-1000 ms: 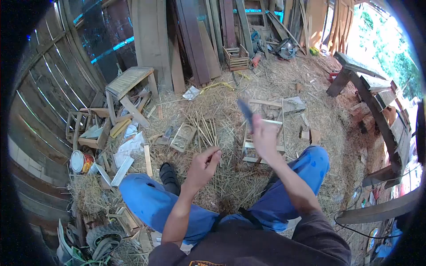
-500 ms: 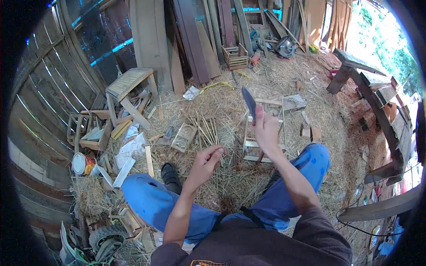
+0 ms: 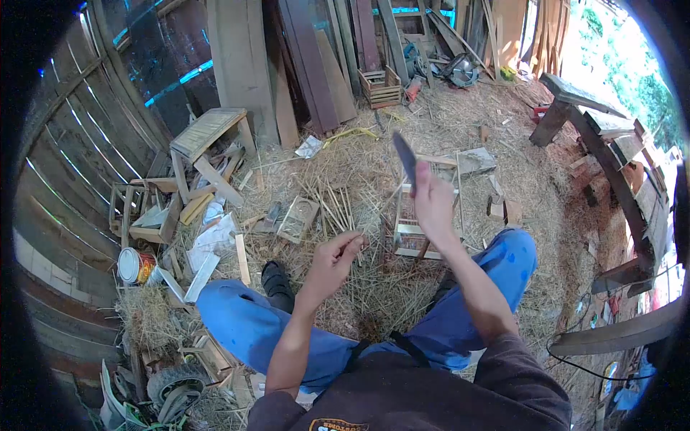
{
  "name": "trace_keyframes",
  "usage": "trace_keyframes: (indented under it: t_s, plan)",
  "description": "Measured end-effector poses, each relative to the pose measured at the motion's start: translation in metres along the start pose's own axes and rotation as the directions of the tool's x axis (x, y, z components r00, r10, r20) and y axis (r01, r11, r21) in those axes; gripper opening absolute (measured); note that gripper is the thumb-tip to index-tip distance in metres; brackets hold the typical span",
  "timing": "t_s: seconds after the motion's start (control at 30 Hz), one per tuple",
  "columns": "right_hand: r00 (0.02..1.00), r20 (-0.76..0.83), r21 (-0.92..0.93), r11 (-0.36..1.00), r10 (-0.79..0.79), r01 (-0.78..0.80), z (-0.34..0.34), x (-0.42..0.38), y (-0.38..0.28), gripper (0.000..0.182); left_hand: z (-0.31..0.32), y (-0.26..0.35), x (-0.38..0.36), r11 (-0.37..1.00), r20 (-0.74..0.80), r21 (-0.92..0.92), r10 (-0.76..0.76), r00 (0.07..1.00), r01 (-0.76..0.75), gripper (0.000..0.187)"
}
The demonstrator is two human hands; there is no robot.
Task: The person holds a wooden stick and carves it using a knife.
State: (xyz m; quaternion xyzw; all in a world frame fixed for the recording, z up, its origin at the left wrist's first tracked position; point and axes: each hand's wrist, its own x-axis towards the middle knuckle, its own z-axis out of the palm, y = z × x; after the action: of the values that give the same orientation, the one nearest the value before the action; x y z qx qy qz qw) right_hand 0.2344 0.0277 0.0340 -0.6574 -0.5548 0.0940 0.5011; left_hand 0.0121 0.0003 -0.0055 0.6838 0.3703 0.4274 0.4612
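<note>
My right hand [image 3: 433, 212] is wrapped round the handle of a knife [image 3: 405, 156], its dark blade pointing up and away to the left. Below and around that hand, a small wooden slatted frame [image 3: 411, 230] lies on the straw-covered ground, partly hidden by the hand. My left hand [image 3: 332, 262] is closed in a pinch between my knees; whatever thin piece may be in the fingertips is too small to make out. Just beyond it lies a loose bunch of thin sticks [image 3: 332, 208]. To their left rests a small wooden box [image 3: 298, 220] with a round shape on its face.
A small wooden stool [image 3: 208, 135] stands at the left near a paint can [image 3: 135, 266] and scrap wood. Tall boards [image 3: 248, 72] lean at the back beside a slatted crate [image 3: 381, 87] and a circular saw [image 3: 460, 72]. A heavy timber bench [image 3: 611, 158] runs along the right.
My right hand and the knife have shifted slightly, with the blade tip a little higher. My left hand stays in nearly the same place, still pinched.
</note>
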Motion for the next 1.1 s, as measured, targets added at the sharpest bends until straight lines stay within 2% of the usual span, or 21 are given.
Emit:
trace_keyframes:
  t_s: [0.03, 0.17, 0.23, 0.3, 0.33, 0.4, 0.43, 0.53, 0.57, 0.63, 0.67, 0.7, 0.73, 0.8, 0.83, 0.93, 0.97, 1.07, 1.1]
  plan:
    - [0.999, -0.042, 0.01, 1.0, -0.021, 0.022, 0.001, -0.001, 0.0, 0.076, 0.003, -0.003, 0.001, 0.997, -0.015, 0.005, 0.074, 0.997, -0.074, 0.028]
    - [0.996, 0.032, -0.051, 0.995, -0.082, 0.083, 0.008, -0.015, 0.025, 0.077, -0.006, 0.005, -0.003, 0.989, 0.073, 0.124, -0.084, 0.994, 0.074, 0.028]
    - [1.0, 0.011, -0.005, 1.0, 0.004, -0.004, -0.005, -0.007, 0.006, 0.076, -0.009, 0.017, -0.005, 0.979, 0.074, 0.12, -0.172, 0.982, 0.163, 0.025]
    - [0.999, -0.033, 0.027, 0.999, 0.04, -0.039, -0.009, 0.0, -0.007, 0.074, -0.006, 0.014, -0.002, 0.994, 0.048, 0.106, -0.027, 0.998, 0.022, 0.026]
    - [0.999, -0.007, -0.028, 0.999, -0.046, 0.046, -0.003, -0.006, 0.0, 0.075, -0.003, 0.012, -0.003, 0.994, 0.038, 0.097, 0.038, 0.999, -0.042, 0.027]
    - [0.979, 0.056, -0.125, 0.971, -0.196, 0.202, 0.014, -0.025, 0.011, 0.076, 0.0, 0.007, -0.004, 0.995, 0.018, 0.104, 0.005, 1.0, -0.006, 0.028]
    - [0.978, 0.098, -0.08, 0.978, -0.187, 0.195, 0.015, -0.031, 0.009, 0.074, 0.0, 0.006, -0.004, 0.994, 0.007, 0.111, -0.009, 1.0, 0.008, 0.028]
    - [0.999, 0.035, 0.009, 1.0, -0.007, 0.007, 0.003, -0.01, -0.003, 0.066, -0.008, 0.01, -0.003, 0.982, 0.032, 0.164, -0.102, 0.994, 0.096, 0.027]
    - [0.999, 0.03, -0.023, 0.999, 0.042, -0.041, 0.001, -0.003, 0.006, 0.065, -0.007, 0.008, -0.003, 0.987, 0.015, 0.151, -0.062, 0.998, 0.059, 0.027]
    - [0.996, 0.086, -0.03, 0.999, 0.013, -0.011, 0.013, -0.018, 0.016, 0.064, -0.001, 0.002, -0.003, 0.993, -0.011, 0.116, 0.016, 1.0, -0.015, 0.027]
    - [0.994, 0.109, -0.032, 0.999, -0.001, 0.005, 0.018, -0.027, 0.019, 0.064, 0.0, 0.003, -0.004, 0.994, -0.011, 0.104, -0.021, 1.0, 0.022, 0.028]
    - [0.978, 0.074, -0.129, 0.971, -0.195, 0.203, 0.022, -0.033, 0.011, 0.071, -0.001, 0.007, -0.004, 0.994, -0.014, 0.095, -0.054, 0.998, 0.055, 0.028]
    - [0.985, 0.065, -0.118, 0.979, -0.16, 0.167, 0.022, -0.029, 0.01, 0.068, -0.003, 0.009, -0.003, 0.992, -0.02, 0.088, -0.086, 0.996, 0.088, 0.028]
    - [0.994, 0.055, -0.087, 0.992, -0.092, 0.096, 0.022, -0.018, 0.011, 0.064, -0.005, 0.009, -0.003, 0.993, -0.036, 0.108, -0.054, 0.998, 0.057, 0.028]
    - [0.998, -0.005, -0.05, 0.997, -0.058, 0.058, 0.017, -0.008, 0.016, 0.064, -0.006, 0.008, -0.003, 0.992, -0.043, 0.116, -0.04, 0.998, 0.045, 0.028]
    - [0.989, 0.038, -0.055, 0.988, -0.144, 0.146, 0.02, -0.019, 0.014, 0.066, -0.002, 0.008, -0.002, 0.992, -0.024, 0.094, -0.081, 0.996, 0.083, 0.029]
    - [0.965, 0.006, -0.126, 0.958, -0.261, 0.259, 0.024, -0.035, 0.006, 0.065, -0.001, 0.005, -0.002, 0.995, -0.031, 0.079, -0.057, 0.998, 0.059, 0.029]
    - [0.954, 0.033, -0.189, 0.936, -0.297, 0.297, 0.024, -0.021, 0.01, 0.062, -0.003, 0.0, 0.0, 0.996, -0.052, 0.084, -0.017, 0.999, 0.021, 0.028]
    - [0.998, 0.041, -0.083, 0.995, -0.046, 0.049, 0.015, -0.009, 0.0, 0.059, -0.004, 0.005, 0.0, 0.993, -0.046, 0.109, -0.032, 0.998, 0.037, 0.028]
